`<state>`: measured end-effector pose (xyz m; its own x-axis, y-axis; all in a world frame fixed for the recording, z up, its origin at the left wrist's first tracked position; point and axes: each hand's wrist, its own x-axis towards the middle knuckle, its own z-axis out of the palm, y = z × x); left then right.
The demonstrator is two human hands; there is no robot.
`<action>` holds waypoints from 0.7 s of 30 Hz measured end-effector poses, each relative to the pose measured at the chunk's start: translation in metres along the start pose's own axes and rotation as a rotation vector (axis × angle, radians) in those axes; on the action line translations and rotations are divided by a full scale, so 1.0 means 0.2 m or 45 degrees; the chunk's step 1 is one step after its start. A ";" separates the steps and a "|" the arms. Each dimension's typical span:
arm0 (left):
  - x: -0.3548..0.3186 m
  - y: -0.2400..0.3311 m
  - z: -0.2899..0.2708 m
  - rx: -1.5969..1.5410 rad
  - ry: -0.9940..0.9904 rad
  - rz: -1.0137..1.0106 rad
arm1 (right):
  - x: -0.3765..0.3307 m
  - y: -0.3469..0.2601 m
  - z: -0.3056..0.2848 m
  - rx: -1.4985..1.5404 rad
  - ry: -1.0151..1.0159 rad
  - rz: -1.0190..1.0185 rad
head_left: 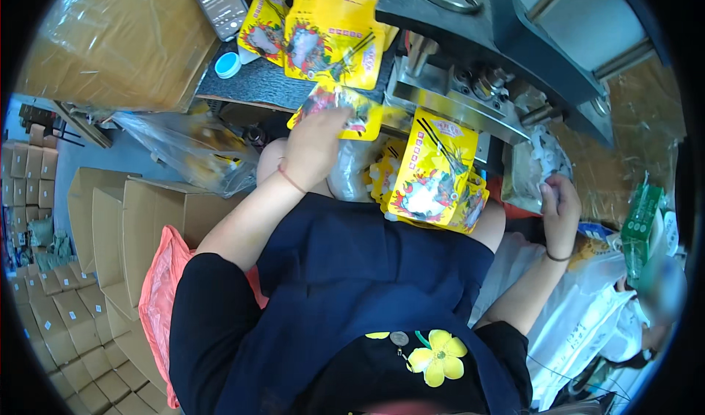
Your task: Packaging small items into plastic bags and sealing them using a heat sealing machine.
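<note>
My left hand point(317, 145) is closed on a flat yellow printed pouch point(365, 123), held over my lap just in front of the bench edge. Another yellow pouch point(435, 171) hangs at the metal jaw point(459, 106) of a dark grey press machine point(507, 29), with more pouches behind and below it. At the right, my right hand point(562, 203) has thumb and fingers drawn together beside a clear plastic container point(523, 183) of small whitish pieces. Whatever those fingers hold is too small to make out.
On the dark bench mat point(257, 84) lie a stack of yellow pouches point(330, 40), a phone point(219, 5) and a small blue-lidded tub point(228, 65). Cardboard boxes point(110, 40) stand at the left. A red plastic bag point(163, 290) and white bags point(573, 319) flank me.
</note>
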<state>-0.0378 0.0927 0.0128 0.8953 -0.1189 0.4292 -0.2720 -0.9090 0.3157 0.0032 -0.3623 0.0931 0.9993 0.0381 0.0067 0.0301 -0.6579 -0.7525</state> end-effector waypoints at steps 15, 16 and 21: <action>-0.01 0.52 0.07 -1.563 -0.731 -0.444 | -0.03 -0.50 0.46 0.183 -0.194 -0.719; -0.03 0.56 0.10 -1.717 -0.754 -0.450 | -0.02 -0.47 0.44 0.098 -0.209 -0.769; -0.05 0.63 0.13 -2.096 -1.115 -0.555 | -0.02 -0.42 0.37 -0.009 -0.329 -0.805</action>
<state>-0.0708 -0.0310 0.0258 0.7423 -0.6369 -0.2081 0.4420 0.2320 0.8665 -0.0056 -0.2527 0.1074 0.7516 0.5945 0.2857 0.6073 -0.4547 -0.6515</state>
